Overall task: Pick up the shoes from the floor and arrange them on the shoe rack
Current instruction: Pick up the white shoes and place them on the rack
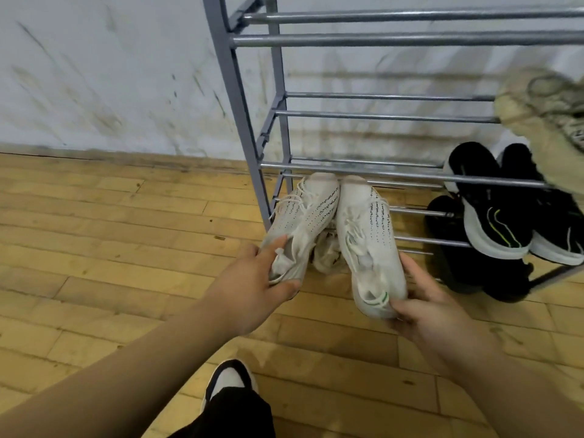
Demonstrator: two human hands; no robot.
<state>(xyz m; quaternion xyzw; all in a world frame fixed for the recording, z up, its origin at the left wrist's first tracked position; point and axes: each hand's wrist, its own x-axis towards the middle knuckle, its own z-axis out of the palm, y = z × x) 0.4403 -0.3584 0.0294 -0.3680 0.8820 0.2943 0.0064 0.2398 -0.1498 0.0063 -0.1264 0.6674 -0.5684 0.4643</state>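
Observation:
Two white knit sneakers point toes-first into the lower tiers of the grey metal shoe rack (363, 173). My left hand (252, 286) grips the heel of the left white sneaker (303, 213). My right hand (423, 308) holds the heel of the right white sneaker (366, 229). Their toes touch a rack bar. Between them lies a crumpled whitish shoe or cloth (325, 251); which it is I cannot tell.
A pair of black sneakers with white soles (493, 210) sits on a lower tier to the right, over other dark shoes (464, 267). A beige sneaker (546, 121) rests on a higher tier at the far right. Wooden floor, stained wall behind, my own foot (229, 380) below.

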